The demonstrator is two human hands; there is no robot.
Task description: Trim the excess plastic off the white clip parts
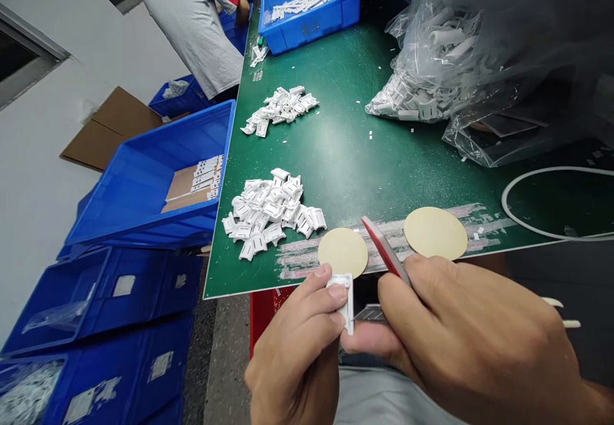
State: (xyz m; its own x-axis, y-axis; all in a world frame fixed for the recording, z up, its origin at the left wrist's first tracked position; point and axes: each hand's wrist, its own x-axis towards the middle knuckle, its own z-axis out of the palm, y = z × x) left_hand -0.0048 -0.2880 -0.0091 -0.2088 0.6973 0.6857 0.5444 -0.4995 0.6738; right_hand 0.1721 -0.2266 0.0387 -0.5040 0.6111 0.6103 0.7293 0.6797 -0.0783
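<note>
hidden: my right hand (472, 329) covers the lower end of the slim red cutter (384, 249) | my left hand (295, 348) covers part of the small white plastic clip (346, 303) | cut off: top edge crops the co-worker's grey red-trimmed T-shirt (192, 28) | too small: white flecks on the green work mat (370, 134)

Both bare hands (384, 335) were pulled in close together at the bottom of the view, pinching tight. The left hand (295, 345) was curled up, fingers (333, 297) pointing right, wrist dropping out of frame. The right hand (474, 329) came in from the side, knuckles up, its thumb (364, 346) stretched low, just beside the left fingers.
</note>
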